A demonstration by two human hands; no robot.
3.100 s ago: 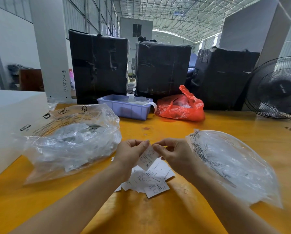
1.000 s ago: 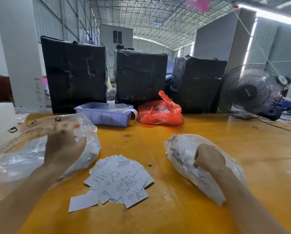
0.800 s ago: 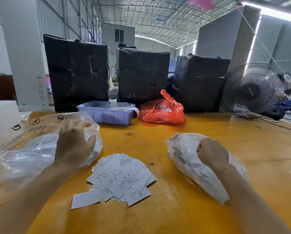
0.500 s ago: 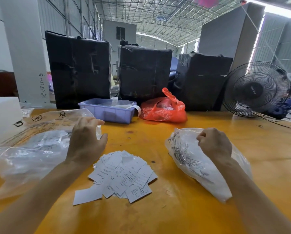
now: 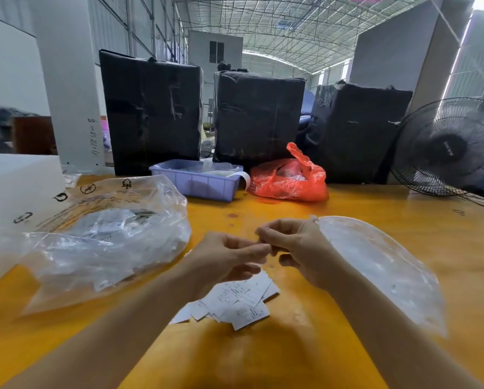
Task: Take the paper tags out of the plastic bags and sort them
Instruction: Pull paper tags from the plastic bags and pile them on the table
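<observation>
My left hand (image 5: pixel 229 256) and my right hand (image 5: pixel 294 248) meet fingertip to fingertip above the table's middle. Together they pinch a small thin item (image 5: pixel 263 246) that their curled fingers mostly hide, so I cannot tell what it is. Below them a loose pile of white printed paper tags (image 5: pixel 241 303) lies on the yellow table (image 5: pixel 263 360). A large clear plastic bag (image 5: pixel 108 237) holding small bags and tags lies at the left. A second, flatter clear plastic bag (image 5: pixel 375 265) lies at the right, behind my right forearm.
A white box (image 5: pixel 7 197) sits at the far left. At the back stand a lilac plastic bin (image 5: pixel 196 182), an orange plastic bag (image 5: pixel 288 179), three black-wrapped parcels (image 5: pixel 260 116) and a black fan (image 5: pixel 448 147).
My left hand left the left bag and my right hand left the right bag. Both came together over the tag pile and now pinch something small.
</observation>
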